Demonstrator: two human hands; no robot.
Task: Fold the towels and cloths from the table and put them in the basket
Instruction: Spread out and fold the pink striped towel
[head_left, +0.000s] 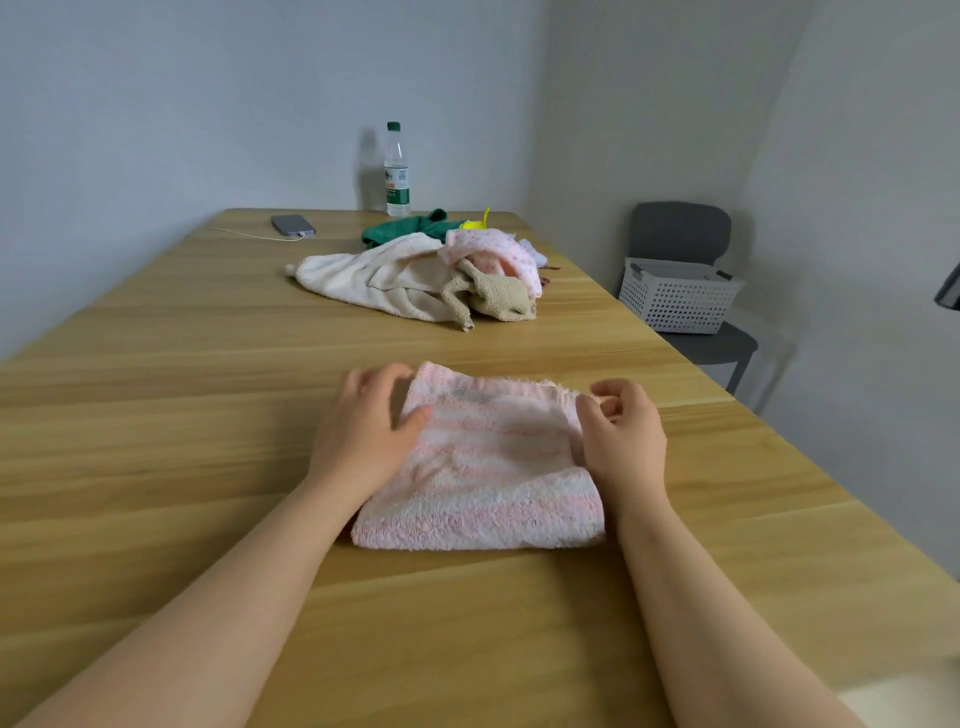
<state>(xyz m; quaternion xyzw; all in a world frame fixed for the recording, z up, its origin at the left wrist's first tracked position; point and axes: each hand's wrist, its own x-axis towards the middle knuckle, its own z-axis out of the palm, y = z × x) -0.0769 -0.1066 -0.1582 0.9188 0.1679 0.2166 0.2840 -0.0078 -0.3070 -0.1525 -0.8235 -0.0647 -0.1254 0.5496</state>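
2 hands hold 1 folded towel (483, 467) on the table (182, 415). The left hand (363, 431) grips its left edge, thumb on top, fingers curled round the far corner. The right hand (623, 441) pinches the far right corner with curled fingers. Beyond the fingertips lies a pile (405, 275) of cloths. The basket (675, 301) sits on a chair (680, 228), well apart to their right.

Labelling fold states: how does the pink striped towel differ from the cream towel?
The pink striped towel lies folded flat; the cream towel lies crumpled, farther back. The left hand and right hand hold the pink one; no hand is on the cream one. Both rest on the table.
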